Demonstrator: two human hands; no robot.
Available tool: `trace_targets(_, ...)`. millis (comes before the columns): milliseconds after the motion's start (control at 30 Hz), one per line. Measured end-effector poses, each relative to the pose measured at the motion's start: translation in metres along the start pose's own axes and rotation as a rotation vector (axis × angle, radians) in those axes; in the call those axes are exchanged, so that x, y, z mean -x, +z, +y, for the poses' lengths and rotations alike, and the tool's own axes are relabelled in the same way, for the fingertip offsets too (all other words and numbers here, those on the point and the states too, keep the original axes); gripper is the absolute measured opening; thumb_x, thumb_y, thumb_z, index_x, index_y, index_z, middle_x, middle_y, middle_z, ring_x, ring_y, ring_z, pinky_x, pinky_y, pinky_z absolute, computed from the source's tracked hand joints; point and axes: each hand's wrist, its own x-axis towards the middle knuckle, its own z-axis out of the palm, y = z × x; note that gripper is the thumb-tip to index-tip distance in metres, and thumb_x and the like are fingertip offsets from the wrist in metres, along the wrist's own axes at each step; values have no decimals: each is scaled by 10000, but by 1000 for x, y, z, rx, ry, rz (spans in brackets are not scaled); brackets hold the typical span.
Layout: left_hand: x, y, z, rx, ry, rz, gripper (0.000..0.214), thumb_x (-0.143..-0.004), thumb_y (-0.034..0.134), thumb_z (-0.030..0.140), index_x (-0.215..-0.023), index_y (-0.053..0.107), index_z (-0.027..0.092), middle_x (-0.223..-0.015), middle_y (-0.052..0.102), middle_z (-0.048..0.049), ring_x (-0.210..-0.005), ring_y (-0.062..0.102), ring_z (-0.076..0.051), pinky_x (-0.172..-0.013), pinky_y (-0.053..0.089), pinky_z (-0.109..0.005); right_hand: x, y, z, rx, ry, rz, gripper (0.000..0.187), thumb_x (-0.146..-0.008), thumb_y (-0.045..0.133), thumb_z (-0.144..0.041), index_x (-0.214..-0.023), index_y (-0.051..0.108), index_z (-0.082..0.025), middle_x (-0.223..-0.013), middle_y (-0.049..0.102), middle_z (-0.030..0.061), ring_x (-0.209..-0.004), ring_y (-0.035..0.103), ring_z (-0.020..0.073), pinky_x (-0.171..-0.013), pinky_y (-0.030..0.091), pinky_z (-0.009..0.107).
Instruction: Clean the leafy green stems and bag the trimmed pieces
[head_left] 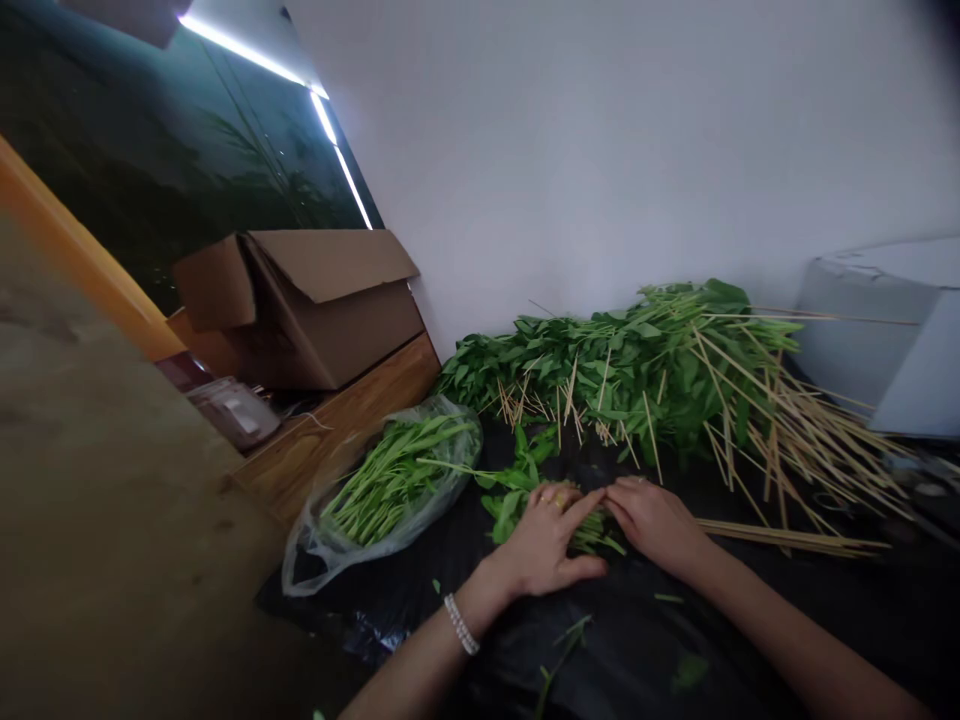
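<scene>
Bare forearms (772, 625) come nearest, the left hand (551, 545) and right hand (660, 525) meeting at fingertips; whether they grip, I cannot tell. Below spreads a black plastic sheet (615, 650), then a heap of leafy greens (622, 360), a transparent bag (450, 498) and, under the hands, a small green bunch (596, 537): probably light, soft, easily bruised, better held by stems. Heap bounds the back, bag the left; the front seems roomier.

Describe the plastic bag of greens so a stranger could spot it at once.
Start at the big brown cardboard box on the left. Below it in the view, to the left of the left hand, lies the plastic bag. Clear, crumpled film surrounds its slim green stems, whereas the leafy heap along the wall lies unwrapped.
</scene>
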Motion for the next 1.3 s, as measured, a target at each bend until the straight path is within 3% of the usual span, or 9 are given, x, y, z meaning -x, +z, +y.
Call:
trace_targets(133, 12, -29, -28, 32, -221, 247, 452, -968, 344, 420, -1327, 521, 210, -1136, 612, -106, -1088, 517, -237, -963, 397, -399, 1, 1, -2, 24, -15, 2, 249, -940, 437, -186, -793, 638, -200, -817, 654, 35, -808, 626, 198, -708, 430, 290)
trace_targets(233, 27, -61, -62, -232, -527, 400, 310, -920, 464, 268, -1132, 670, 175, -955, 634, -108, -944, 542, -242, -863, 434, -377, 1, 3, -3, 50, -42, 25, 246, -937, 453, -195, -755, 619, -203, -794, 646, 32, -791, 621, 196, -696, 424, 286)
trace_targets(367, 52, -84, -95, -524, -751, 220, 246, -797, 605, 205, -1006, 736, 215, -1038, 634, -111, -1009, 525, -300, -826, 434, -393, 2, 5, -3, 73, -57, 50, 229, -921, 476, -176, -740, 614, -203, -776, 642, 29, -758, 616, 186, -669, 414, 276)
trace_targets(533, 61, -81, -99, -633, -749, 26, 232, -782, 581, 161, -939, 739, 224, -1045, 635, -110, -1047, 529, -309, -807, 436, -376, 2, 4, -4, 83, -69, 50, 235, -925, 475, -175, -740, 617, -202, -777, 645, 32, -776, 622, 189, -682, 420, 277)
trace_targets(733, 44, -94, -95, -616, -787, 149, 195, -836, 495, 158, -925, 666, 191, -977, 633, -104, -841, 618, -244, -680, 468, -319, 2, 3, -5, 76, -62, 36, 244, -929, 460, -168, -747, 621, -198, -782, 648, 34, -772, 625, 189, -687, 433, 283)
trace_targets(833, 29, -106, -92, -525, -688, 446, 195, -852, 482, 151, -983, 621, 190, -978, 632, -89, -858, 627, -232, -727, 494, -331, 1, 5, -3, 42, -53, 43, 259, -936, 447, -181, -748, 624, -200, -777, 645, 32, -757, 625, 191, -674, 444, 292)
trace_targets(967, 3, -94, -80, -336, -336, 764, 208, -852, 462, 84, -974, 601, 180, -1104, 607, -101, -1054, 584, -209, -935, 469, -359, -1, 6, 3, -111, -22, 180, 245, -960, 427, -232, -875, 655, -205, -828, 654, 43, -804, 632, 198, -723, 470, 308)
trace_targets(1100, -18, -53, -50, -161, -102, 670, 283, -837, 439, 32, -1019, 596, 180, -1172, 581, -112, -1121, 551, -202, -960, 472, -376, -5, 0, 1, -297, 1, 383, 234, -961, 435, -271, -996, 652, -190, -886, 662, 66, -805, 634, 191, -755, 487, 314)
trace_targets(1300, -43, -14, 13, -52, 236, 398, 283, -856, 430, 91, -1069, 601, 165, -1196, 606, -132, -1166, 538, -220, -982, 470, -388, -7, -13, -12, -611, 21, 443, 200, -859, 486, -204, -969, 653, -204, -848, 653, 46, -717, 628, 174, -687, 521, 299)
